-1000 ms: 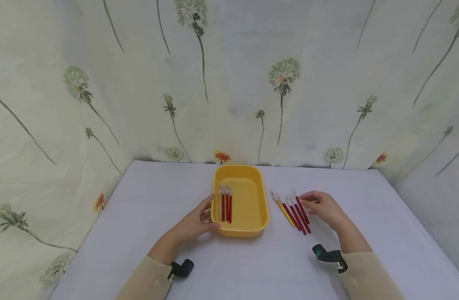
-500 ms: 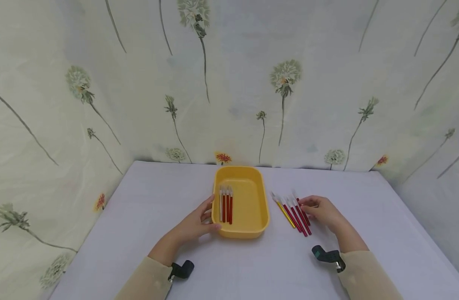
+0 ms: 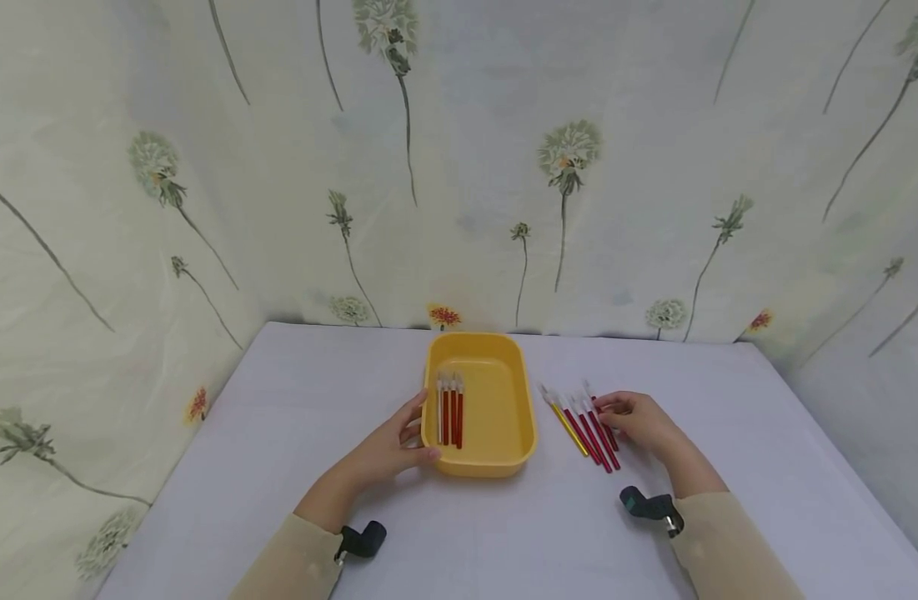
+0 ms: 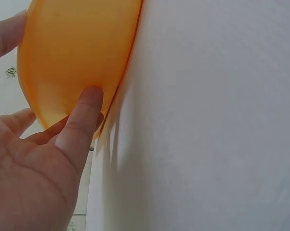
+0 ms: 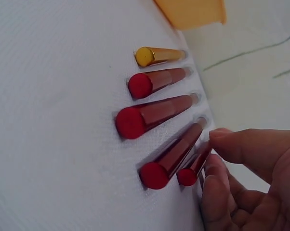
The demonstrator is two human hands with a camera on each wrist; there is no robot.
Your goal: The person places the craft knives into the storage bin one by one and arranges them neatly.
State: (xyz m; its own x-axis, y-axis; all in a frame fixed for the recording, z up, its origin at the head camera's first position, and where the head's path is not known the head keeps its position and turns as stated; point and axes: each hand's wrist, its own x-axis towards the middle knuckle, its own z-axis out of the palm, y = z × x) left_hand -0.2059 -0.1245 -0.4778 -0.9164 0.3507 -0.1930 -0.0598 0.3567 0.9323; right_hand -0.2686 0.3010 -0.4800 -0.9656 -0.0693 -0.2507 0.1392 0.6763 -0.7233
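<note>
- My right grip (image 3: 642, 422) has moved slightly left and nearer to me over the last second; its fingertips were up by the pale tip of the outermost red brush (image 5: 192, 169) and now sit farther down its handle. Thumb and fingers pinch that brush.
- I judge this to mean that one brush is singled out and in hold; it lies low over the bench (image 3: 496, 533), at the right end of the loose row, and does not look lifted.
- Right beside it, very close, is the first of three thicker red brushes (image 5: 165, 113). This neighbour is what stands in the way: little room shows between the two, so I could nudge it.
- Farther left comes the gold brush (image 3: 569, 429), closing the row on the tray's side.
- Left of the row stands the yellow tray (image 3: 498, 421). Along its left side lie one white brush (image 3: 439, 414) and three red brushes inside the tray (image 3: 453, 418), tips away from me; these have not changed.
- My left grip (image 3: 386, 446) holds the tray by its near left corner, thumb and fingers against the outside, just as before.
- Beyond the bench hangs a dandelion-printed backdrop (image 3: 466, 225), well apart from the work.
</note>
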